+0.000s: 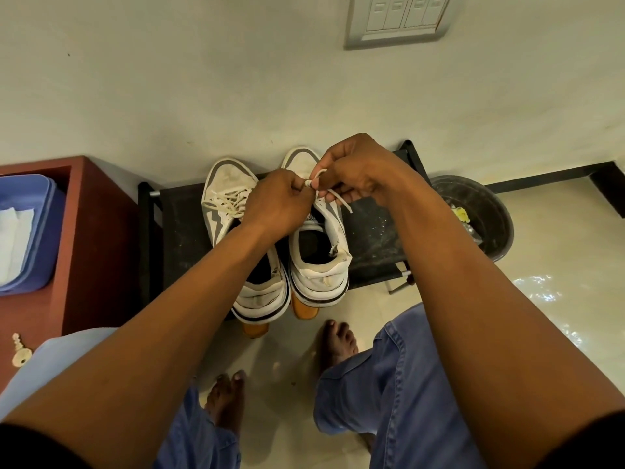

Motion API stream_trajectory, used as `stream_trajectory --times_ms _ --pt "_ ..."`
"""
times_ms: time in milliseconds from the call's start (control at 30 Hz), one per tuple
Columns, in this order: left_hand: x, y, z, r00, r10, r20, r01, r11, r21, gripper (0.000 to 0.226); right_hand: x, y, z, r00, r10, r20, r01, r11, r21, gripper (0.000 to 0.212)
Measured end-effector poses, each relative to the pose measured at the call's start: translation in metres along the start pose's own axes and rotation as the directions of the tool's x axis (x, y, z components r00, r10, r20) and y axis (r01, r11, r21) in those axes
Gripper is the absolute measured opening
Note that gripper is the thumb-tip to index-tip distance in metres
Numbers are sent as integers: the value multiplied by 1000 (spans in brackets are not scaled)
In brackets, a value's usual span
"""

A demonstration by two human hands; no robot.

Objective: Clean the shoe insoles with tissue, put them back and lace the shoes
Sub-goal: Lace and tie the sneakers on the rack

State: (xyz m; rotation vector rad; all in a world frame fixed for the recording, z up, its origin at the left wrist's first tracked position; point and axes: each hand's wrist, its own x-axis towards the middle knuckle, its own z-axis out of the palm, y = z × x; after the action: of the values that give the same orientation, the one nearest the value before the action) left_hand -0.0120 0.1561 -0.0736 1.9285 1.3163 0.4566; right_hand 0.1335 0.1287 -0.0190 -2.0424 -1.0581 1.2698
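Note:
Two white and grey sneakers stand side by side on a low black shoe rack, toes toward the wall. The left shoe has its lace threaded and lying loose. Over the right shoe both hands work its white lace. My left hand pinches the lace at a small knot or loop. My right hand holds the other strand, whose free end hangs down to the right. A dark insole shows inside each shoe opening.
A red-brown cabinet stands at left with a blue tray holding white tissue, and a key lies on its top. A black bin with scraps sits right of the rack. My bare feet and blue jeans are below.

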Motion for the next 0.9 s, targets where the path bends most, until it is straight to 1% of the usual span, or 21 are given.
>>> stream_trajectory --times_ms 67,133,167,233,333,433,700,800,900 --pt "2 3 -5 990 -119 70 131 973 -190 22 0 0 0 1000 2 -4 -2 1000 0 8" --pt "4 6 -11 966 -222 133 255 902 -349 16 2 0 0 1000 -2 -12 2 1000 9 10" --pt "5 7 -14 949 -266 170 313 857 -409 17 2 1 0 1000 -4 -15 4 1000 10 13" --pt "7 7 -16 923 -304 237 384 781 -492 20 2 1 0 1000 -6 -14 6 1000 24 18" --pt "10 2 -14 913 -315 258 406 754 -517 31 0 1 -3 1000 2 8 -2 998 61 24" --pt "11 -2 -14 905 -330 267 425 719 -550 31 0 1 -5 1000 12 25 -14 998 67 27" --pt "11 -3 -15 875 -383 295 483 661 -575 31 0 3 -4 998 56 39 -58 996 62 15" --pt "10 -1 -14 871 -399 286 489 658 -573 31 0 3 -4 998 53 27 -55 996 71 14" --pt "9 0 -13 871 -406 276 489 662 -568 31 0 2 -2 998 55 36 -57 996 67 19"
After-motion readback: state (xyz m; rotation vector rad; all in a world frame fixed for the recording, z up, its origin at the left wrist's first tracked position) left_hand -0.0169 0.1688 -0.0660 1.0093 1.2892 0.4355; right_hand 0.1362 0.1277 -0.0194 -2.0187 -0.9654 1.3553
